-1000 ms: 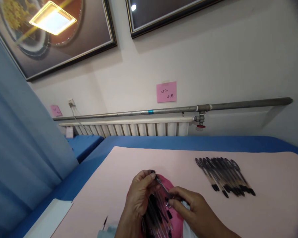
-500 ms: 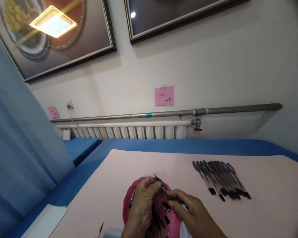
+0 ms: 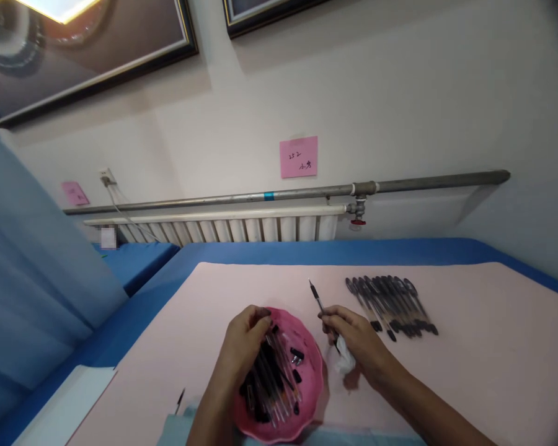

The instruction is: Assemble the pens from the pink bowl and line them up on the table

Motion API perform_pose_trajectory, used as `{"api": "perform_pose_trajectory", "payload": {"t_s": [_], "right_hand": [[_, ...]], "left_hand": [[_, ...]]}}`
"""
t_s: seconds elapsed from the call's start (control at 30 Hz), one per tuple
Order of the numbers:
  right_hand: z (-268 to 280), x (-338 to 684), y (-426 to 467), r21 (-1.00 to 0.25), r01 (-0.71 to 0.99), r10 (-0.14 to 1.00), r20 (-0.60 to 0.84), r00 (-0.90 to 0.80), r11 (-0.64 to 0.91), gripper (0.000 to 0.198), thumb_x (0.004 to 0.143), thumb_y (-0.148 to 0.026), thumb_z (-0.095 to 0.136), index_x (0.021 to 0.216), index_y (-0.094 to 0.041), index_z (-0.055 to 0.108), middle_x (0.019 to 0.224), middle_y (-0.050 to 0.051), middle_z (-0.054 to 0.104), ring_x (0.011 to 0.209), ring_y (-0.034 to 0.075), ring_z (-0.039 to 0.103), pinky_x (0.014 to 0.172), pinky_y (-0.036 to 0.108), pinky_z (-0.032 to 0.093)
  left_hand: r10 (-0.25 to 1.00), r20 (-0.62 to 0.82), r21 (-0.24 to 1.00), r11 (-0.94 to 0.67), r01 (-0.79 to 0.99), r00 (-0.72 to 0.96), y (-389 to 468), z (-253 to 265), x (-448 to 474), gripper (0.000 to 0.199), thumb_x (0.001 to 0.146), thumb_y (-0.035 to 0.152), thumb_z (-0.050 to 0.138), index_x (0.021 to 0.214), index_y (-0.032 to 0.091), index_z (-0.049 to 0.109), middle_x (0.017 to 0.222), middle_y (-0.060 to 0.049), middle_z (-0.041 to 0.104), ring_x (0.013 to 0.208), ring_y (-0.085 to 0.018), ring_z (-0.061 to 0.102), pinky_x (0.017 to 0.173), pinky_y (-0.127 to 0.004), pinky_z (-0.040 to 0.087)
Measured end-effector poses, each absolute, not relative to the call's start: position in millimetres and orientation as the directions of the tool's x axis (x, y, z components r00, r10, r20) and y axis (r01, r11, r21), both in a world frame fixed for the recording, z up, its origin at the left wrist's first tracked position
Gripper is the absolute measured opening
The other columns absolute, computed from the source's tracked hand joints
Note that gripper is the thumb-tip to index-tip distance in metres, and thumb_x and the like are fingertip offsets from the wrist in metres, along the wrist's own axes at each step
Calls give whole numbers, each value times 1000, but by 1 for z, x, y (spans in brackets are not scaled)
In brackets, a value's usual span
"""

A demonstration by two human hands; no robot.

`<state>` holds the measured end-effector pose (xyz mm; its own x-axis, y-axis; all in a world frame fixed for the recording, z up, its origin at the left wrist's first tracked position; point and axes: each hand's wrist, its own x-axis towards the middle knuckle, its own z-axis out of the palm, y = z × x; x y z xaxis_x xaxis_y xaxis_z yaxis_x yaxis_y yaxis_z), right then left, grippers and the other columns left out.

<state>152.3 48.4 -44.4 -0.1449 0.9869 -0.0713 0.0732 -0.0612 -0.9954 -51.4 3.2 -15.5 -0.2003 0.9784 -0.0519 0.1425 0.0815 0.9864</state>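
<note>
A pink bowl [image 3: 312, 396] with a scalloped rim holds clear pen barrels [image 3: 272, 384], black caps [image 3: 297, 354] and other small dark parts. Over the bowl's far left rim is my left hand [image 3: 248, 331], thumb and fingers pinched together; whatever they may hold is hidden. To the right of the bowl, my right hand [image 3: 348, 328] grips a pen [image 3: 315, 293] with a black rubber grip, its bare tip pointing up and away. A crumpled white tissue [image 3: 344, 359] hangs under the same hand. Beyond it, several capped pens [image 3: 385, 303] lie side by side in a row.
Pink paper [image 3: 483, 347] covers the blue table [image 3: 335, 251]. A loose pen piece [image 3: 180, 399] and light blue cloth [image 3: 179, 427] are near the front edge. White sheets [image 3: 65, 402] lie at left beside a blue curtain [image 3: 32, 297]. A radiator [image 3: 260, 230] and pipe stand behind.
My hands have come apart. The right hand has moved right with the pen, off the bowl; the left has stayed over the bowl's left side. The camera view has tilted down.
</note>
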Motion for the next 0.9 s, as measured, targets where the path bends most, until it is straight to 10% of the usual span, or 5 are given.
{"api": "perform_pose_trajectory", "payload": {"t_s": [0.47, 0.67, 0.9], "right_hand": [[-60, 152, 50, -980, 118, 955, -185, -230, -161, 21, 70, -33, 57, 85, -20, 62, 63, -2, 59, 53, 13, 56, 40, 20, 45], [-57, 149, 48, -970, 129, 951, -230, -206, -207, 14, 70, -31, 55, 78, -20, 59, 53, -5, 52, 42, 10, 50, 32, 17, 40], [-56, 150, 49, -974, 110, 951, -220, -219, -199, 13, 71, -31, 55, 78, -20, 59, 57, -5, 52, 42, 9, 50, 32, 17, 40]], "left_hand": [[982, -14, 881, 102, 462, -190, 2, -20, -59, 17, 75, 30, 48, 76, 18, 60, 68, 0, 59, 65, -14, 52, 60, -24, 38], [980, -74, 844, -38, 535, 187, -8, -15, -39, 13, 67, 17, 51, 74, 19, 62, 74, 0, 64, 67, -15, 56, 59, -23, 38], [964, -27, 554, -205, 807, 264, -10, -13, -24, 22, 68, 12, 46, 73, 18, 67, 83, -6, 68, 79, -20, 58, 69, -29, 38]]}}
